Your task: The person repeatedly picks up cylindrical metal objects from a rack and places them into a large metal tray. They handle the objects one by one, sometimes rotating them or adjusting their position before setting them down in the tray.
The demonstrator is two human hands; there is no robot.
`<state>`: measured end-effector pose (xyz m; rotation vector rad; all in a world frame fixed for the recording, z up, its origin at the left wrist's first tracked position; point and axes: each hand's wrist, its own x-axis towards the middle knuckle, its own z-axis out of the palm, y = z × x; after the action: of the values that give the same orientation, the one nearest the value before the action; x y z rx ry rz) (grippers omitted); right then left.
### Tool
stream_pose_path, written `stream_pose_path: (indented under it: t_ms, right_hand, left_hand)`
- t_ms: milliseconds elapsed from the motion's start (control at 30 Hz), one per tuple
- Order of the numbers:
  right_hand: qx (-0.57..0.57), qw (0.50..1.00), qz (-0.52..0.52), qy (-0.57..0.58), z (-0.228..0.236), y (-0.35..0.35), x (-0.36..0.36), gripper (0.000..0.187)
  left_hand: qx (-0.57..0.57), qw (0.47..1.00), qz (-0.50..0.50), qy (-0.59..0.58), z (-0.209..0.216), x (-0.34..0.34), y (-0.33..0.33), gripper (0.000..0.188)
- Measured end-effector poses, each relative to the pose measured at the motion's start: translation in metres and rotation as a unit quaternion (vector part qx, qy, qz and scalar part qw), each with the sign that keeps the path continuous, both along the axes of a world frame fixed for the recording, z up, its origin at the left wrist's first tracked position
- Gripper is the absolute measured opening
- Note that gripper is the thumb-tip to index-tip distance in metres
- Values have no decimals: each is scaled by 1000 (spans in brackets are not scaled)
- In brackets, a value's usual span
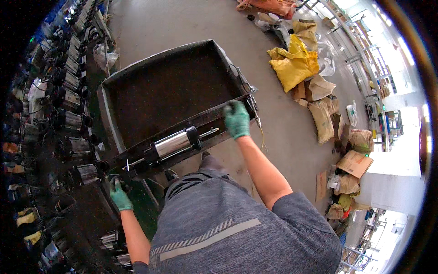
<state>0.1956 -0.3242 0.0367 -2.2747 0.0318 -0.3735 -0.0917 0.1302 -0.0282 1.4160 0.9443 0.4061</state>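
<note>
A silver cylinder with black end caps (172, 145), which looks like a pump or motor, lies along the near ledge of a large dark open tank (155, 56). A thin shaft sticks out of its right end, and a T-shaped metal rod (132, 164) is at its left end. Beyond that rod, low on the left, my left hand (120, 195) in a green glove has its fingers apart beside the dark row of parts. My right hand (237, 120), also gloved, is at the tank's near right corner, fingers curled; whatever they grip is hidden.
Metal tools with a cable (254, 107) hang off the tank's right corner. Rows of similar silver-and-black cylinders (73, 119) line the left. Across the floor at the right are a yellow sack (295, 68), tan sacks (321, 121) and a cardboard box (354, 163). My shoes are just below the ledge.
</note>
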Motion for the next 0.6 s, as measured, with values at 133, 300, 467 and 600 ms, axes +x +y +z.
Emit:
stream_pose_path:
  t_ms: [133, 300, 467, 600]
  right_hand:
    - [-97, 976, -144, 129, -61, -121, 14, 40]
    - [94, 906, -140, 389, -110, -166, 25, 34]
    - [500, 701, 32, 508, -59, -129, 26, 19]
    - [421, 788, 205, 400, 27, -22, -41, 17]
  left_hand:
    - [-10, 998, 61, 31, 6, -35, -29, 26]
    - [5, 996, 82, 28, 38, -24, -78, 25]
    - [57, 998, 5, -9, 78, 11, -104, 26]
    - [262, 954, -127, -66, 115, 49, -134, 36]
